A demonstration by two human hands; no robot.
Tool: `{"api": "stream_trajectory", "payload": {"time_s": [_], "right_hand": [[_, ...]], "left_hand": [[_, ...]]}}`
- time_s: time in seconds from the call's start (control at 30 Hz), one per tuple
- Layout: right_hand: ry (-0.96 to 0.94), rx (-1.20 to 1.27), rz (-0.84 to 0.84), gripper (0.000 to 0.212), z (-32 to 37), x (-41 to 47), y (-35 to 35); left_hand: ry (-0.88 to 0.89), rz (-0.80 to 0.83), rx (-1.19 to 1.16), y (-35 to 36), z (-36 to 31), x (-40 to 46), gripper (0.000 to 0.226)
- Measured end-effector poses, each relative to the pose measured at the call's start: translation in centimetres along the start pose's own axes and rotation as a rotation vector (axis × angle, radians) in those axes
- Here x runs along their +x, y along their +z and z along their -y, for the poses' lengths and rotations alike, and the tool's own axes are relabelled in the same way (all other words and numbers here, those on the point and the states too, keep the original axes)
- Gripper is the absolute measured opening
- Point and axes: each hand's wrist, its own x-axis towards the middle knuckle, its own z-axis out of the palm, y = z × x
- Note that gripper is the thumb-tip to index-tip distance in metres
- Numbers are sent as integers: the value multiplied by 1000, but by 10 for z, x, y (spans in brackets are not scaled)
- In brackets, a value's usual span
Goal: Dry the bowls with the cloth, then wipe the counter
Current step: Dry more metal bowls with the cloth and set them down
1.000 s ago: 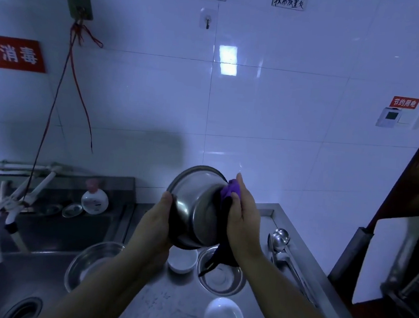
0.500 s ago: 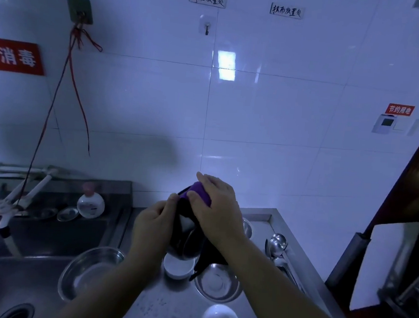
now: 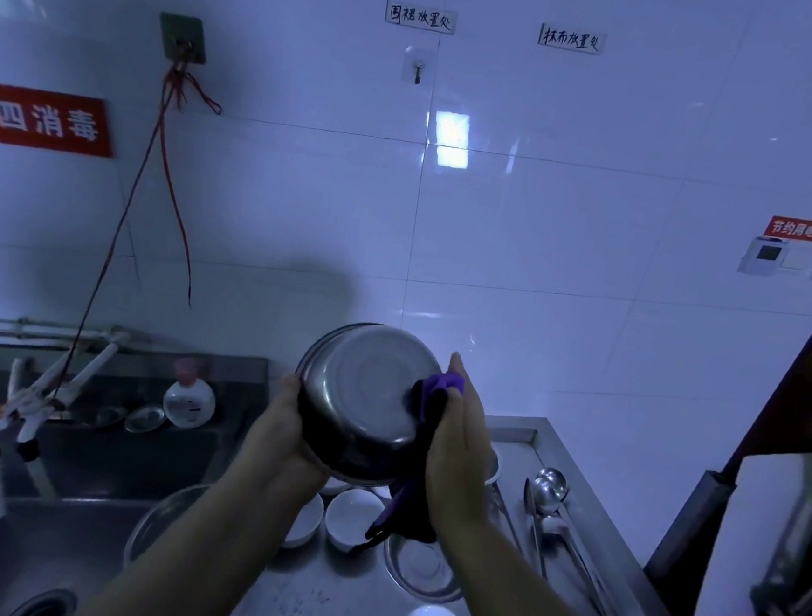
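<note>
The left hand (image 3: 283,424) grips the rim of a steel bowl (image 3: 367,402) held up above the bench (image 3: 520,438), its underside turned toward the camera. The right hand (image 3: 457,438), fingers straight, presses a purple cloth (image 3: 436,397) flat against the bowl's right side. Beneath them sit white bowls (image 3: 353,517), another steel bowl (image 3: 422,571) and ladles (image 3: 548,484) at the right

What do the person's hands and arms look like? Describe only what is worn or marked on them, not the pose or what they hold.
Both the left hand and the right hand are bare: no gloves, and no rings, watch or bracelet show. The forearms are uncovered all the way to the bottom edge of the picture, so no sleeves or cuffs are in view. No markings can be made out in the dim, bluish light.
</note>
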Motion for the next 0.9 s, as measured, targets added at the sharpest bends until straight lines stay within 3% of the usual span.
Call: {"api": "stream_trajectory", "payload": {"time_s": [0.1,0.2,0.53,0.73,0.9], "right_hand": [[-192,-223,-93,47,-12,-13,4],[-361,-440,-107,55,-21,-21,4],[-722,-1076,11,50,-3,-3,8],[-930,-1064,120,41,-22,-5,1],[-920,-857,115,45,-36,-4,-10]], "left_hand": [[-114,107,-108,3,9,-5,54],[-100,186,-101,0,20,-7,50],[-19,80,69,-7,40,-9,38],[-66,38,60,-18,35,-7,38],[-80,24,33,-26,30,-7,40]]}}
